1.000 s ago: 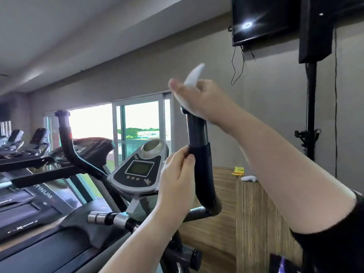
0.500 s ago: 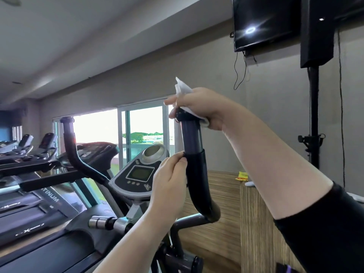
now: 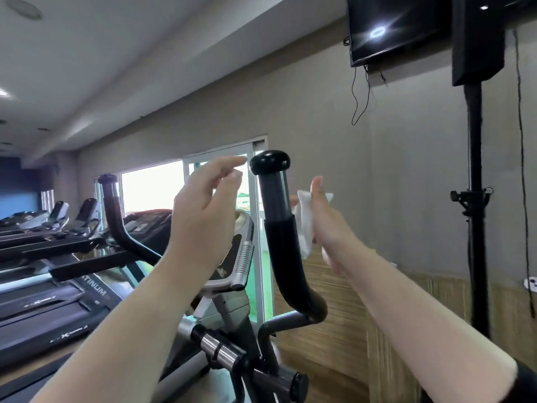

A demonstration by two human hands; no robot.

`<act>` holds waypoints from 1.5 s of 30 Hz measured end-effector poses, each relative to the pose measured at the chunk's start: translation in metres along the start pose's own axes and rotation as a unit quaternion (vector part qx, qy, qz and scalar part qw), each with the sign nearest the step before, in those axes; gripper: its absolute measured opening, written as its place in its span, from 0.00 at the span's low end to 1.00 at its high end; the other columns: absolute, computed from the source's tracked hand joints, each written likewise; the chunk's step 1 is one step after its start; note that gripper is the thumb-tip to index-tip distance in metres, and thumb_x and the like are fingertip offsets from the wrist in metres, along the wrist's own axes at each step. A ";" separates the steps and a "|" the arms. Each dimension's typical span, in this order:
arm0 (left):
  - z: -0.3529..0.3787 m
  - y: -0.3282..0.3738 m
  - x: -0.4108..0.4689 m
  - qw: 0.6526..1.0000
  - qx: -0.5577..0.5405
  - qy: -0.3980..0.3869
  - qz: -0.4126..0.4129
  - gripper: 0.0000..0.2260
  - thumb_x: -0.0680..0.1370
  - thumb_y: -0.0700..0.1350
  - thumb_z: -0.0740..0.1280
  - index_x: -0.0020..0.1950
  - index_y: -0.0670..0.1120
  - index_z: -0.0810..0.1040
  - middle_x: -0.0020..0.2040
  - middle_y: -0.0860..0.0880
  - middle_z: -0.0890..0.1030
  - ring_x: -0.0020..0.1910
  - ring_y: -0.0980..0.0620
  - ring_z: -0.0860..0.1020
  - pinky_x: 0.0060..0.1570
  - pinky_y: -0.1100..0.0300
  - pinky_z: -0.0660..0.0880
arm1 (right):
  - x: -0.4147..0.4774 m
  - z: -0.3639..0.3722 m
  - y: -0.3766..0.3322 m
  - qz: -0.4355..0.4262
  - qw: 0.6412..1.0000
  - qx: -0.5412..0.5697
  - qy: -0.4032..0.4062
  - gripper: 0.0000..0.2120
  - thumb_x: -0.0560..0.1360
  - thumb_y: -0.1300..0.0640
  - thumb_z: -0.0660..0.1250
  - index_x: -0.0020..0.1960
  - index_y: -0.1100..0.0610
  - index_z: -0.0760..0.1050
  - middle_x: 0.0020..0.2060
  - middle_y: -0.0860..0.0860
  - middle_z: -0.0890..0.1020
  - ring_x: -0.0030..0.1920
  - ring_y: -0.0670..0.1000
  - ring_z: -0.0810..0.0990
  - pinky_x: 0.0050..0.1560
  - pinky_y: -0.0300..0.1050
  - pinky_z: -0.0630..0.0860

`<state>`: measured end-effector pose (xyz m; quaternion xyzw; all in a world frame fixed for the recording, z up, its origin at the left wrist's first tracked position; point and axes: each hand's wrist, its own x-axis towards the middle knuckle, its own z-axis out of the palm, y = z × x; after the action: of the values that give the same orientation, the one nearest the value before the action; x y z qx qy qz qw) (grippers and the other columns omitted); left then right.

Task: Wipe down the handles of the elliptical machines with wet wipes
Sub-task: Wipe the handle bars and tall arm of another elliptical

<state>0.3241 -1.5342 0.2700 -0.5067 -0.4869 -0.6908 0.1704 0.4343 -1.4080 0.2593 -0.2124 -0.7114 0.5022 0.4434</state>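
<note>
One crumpled wipe (image 3: 303,225) | right hand (image 3: 327,228) apparently pinches it; handle (image 3: 274,196) glossy, tubular

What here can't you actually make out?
Head view only:
- Console: its display is hidden behind the left grip.
- Wet wipe: blurred, partly covered by the right grip.
- TV: cut by the top edge, only glare.
- White object: tiny, at the right edge.
</note>
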 end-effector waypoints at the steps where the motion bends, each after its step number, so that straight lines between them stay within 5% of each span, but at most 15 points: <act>1: 0.000 0.005 0.005 1.000 0.006 0.000 0.018 0.12 0.80 0.46 0.61 0.57 0.57 0.81 0.47 0.63 0.79 0.40 0.61 0.75 0.45 0.50 0.77 | -0.006 -0.002 0.007 0.015 1.000 -0.009 0.005 0.31 0.78 0.32 0.40 0.36 0.44 0.76 0.59 0.53 0.76 0.59 0.53 0.74 0.63 0.48 0.64; 3: 0.003 0.015 0.013 0.997 0.038 -0.013 0.067 0.13 0.78 0.47 0.60 0.57 0.56 0.81 0.48 0.63 0.80 0.44 0.61 0.76 0.52 0.51 0.77 | -0.011 -0.008 0.016 0.019 0.999 -0.035 0.015 0.30 0.79 0.34 0.39 0.33 0.44 0.73 0.48 0.53 0.76 0.52 0.53 0.76 0.56 0.44 0.67; 5: 0.008 0.023 0.020 0.988 0.093 -0.037 0.122 0.14 0.78 0.46 0.60 0.59 0.54 0.80 0.52 0.63 0.78 0.52 0.67 0.75 0.58 0.67 0.70 | -0.013 -0.013 0.023 0.005 1.000 -0.023 0.020 0.32 0.79 0.34 0.39 0.31 0.42 0.74 0.41 0.52 0.76 0.53 0.54 0.77 0.61 0.49 0.70; 8: 0.018 0.030 0.028 0.971 0.171 -0.081 0.147 0.14 0.81 0.43 0.59 0.63 0.52 0.79 0.56 0.61 0.76 0.54 0.75 0.69 0.52 0.83 0.59 | -0.011 -0.015 0.021 -0.026 0.999 -0.019 -0.014 0.32 0.77 0.32 0.36 0.37 0.37 0.77 0.40 0.49 0.79 0.52 0.49 0.77 0.68 0.54 0.67; 10: 0.026 0.028 0.028 0.968 0.187 -0.107 0.129 0.14 0.82 0.43 0.58 0.63 0.51 0.79 0.58 0.60 0.77 0.54 0.77 0.68 0.52 0.84 0.58 | -0.006 -0.016 0.019 -0.073 0.996 -0.036 -0.032 0.34 0.73 0.29 0.37 0.44 0.41 0.80 0.38 0.50 0.81 0.47 0.46 0.80 0.59 0.42 0.71; 12: 0.032 0.025 0.024 0.971 0.176 -0.103 0.128 0.14 0.82 0.43 0.59 0.62 0.51 0.81 0.57 0.61 0.78 0.55 0.76 0.70 0.54 0.82 0.61 | -0.004 -0.008 0.011 -0.119 0.992 -0.016 -0.045 0.32 0.75 0.31 0.45 0.45 0.54 0.78 0.32 0.49 0.78 0.33 0.36 0.77 0.39 0.26 0.71; 14: 0.034 0.024 0.020 0.981 0.131 -0.092 0.113 0.15 0.80 0.44 0.58 0.59 0.51 0.82 0.57 0.62 0.80 0.58 0.71 0.73 0.59 0.76 0.65 | -0.005 0.007 0.009 -0.213 0.974 -0.013 -0.071 0.31 0.76 0.33 0.55 0.41 0.62 0.74 0.28 0.50 0.73 0.25 0.42 0.71 0.29 0.31 0.68; 16: 0.034 0.025 0.018 0.991 0.078 -0.086 0.073 0.16 0.79 0.44 0.58 0.57 0.51 0.83 0.57 0.60 0.81 0.60 0.66 0.75 0.62 0.69 0.68 | 0.000 0.021 0.017 -0.269 0.959 -0.042 -0.071 0.25 0.74 0.36 0.65 0.43 0.61 0.72 0.33 0.51 0.73 0.31 0.46 0.70 0.33 0.38 0.68; 19: 0.034 0.027 0.017 0.994 0.066 -0.074 0.056 0.16 0.77 0.45 0.57 0.56 0.53 0.83 0.58 0.58 0.81 0.61 0.64 0.75 0.63 0.68 0.69 | 0.000 0.026 0.034 -0.213 0.976 -0.035 -0.037 0.16 0.72 0.42 0.71 0.49 0.52 0.70 0.39 0.46 0.76 0.36 0.45 0.72 0.37 0.38 0.69; 25: 0.057 0.024 -0.009 0.929 0.334 -0.031 0.155 0.20 0.82 0.45 0.56 0.73 0.44 0.70 0.74 0.49 0.69 0.76 0.52 0.60 0.71 0.67 0.51 | -0.011 0.012 0.087 -0.134 0.983 -0.073 -0.103 0.15 0.70 0.44 0.73 0.49 0.52 0.73 0.41 0.47 0.80 0.39 0.47 0.77 0.41 0.44 0.76; 28: 0.062 0.020 -0.019 0.906 0.378 -0.032 0.185 0.19 0.83 0.43 0.55 0.72 0.43 0.71 0.76 0.47 0.66 0.78 0.48 0.56 0.75 0.57 0.52 | -0.012 0.002 0.104 -0.121 0.976 -0.119 -0.138 0.17 0.68 0.44 0.73 0.48 0.53 0.73 0.42 0.49 0.80 0.40 0.50 0.77 0.43 0.48 0.77; 33: 0.055 0.016 -0.022 0.879 0.416 -0.061 0.223 0.17 0.82 0.43 0.56 0.68 0.42 0.76 0.74 0.46 0.68 0.77 0.46 0.56 0.76 0.47 0.55 | -0.004 -0.002 0.093 -0.205 0.950 -0.206 -0.115 0.19 0.69 0.42 0.73 0.45 0.55 0.72 0.50 0.49 0.68 0.50 0.48 0.69 0.50 0.39 0.71; 36: 0.052 0.016 -0.023 0.865 0.428 -0.070 0.252 0.18 0.81 0.44 0.55 0.65 0.43 0.79 0.72 0.46 0.71 0.77 0.46 0.58 0.76 0.50 0.51 | 0.001 0.010 0.070 -0.236 0.962 -0.109 -0.087 0.14 0.64 0.41 0.70 0.37 0.50 0.71 0.43 0.53 0.71 0.41 0.46 0.68 0.42 0.37 0.67; 39: 0.053 0.014 -0.018 0.840 0.458 -0.083 0.280 0.19 0.80 0.45 0.54 0.62 0.43 0.81 0.71 0.46 0.73 0.77 0.45 0.59 0.76 0.53 0.47 | 0.000 0.016 0.063 -0.181 0.971 0.108 -0.114 0.11 0.61 0.52 0.75 0.34 0.47 0.72 0.35 0.48 0.75 0.35 0.43 0.70 0.40 0.36 0.70; 45: 0.059 0.009 -0.018 0.770 0.529 -0.129 0.332 0.16 0.79 0.45 0.57 0.57 0.44 0.83 0.69 0.47 0.75 0.76 0.44 0.60 0.76 0.43 0.49 | 0.001 0.004 0.103 -0.196 0.966 -0.089 -0.142 0.11 0.65 0.57 0.74 0.42 0.52 0.72 0.37 0.48 0.78 0.36 0.48 0.74 0.39 0.46 0.74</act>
<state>0.3703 -1.4930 0.2597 -0.5508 -0.5944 -0.1520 0.5659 0.4154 -1.3678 0.1663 -0.0339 -0.8364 0.3653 0.4072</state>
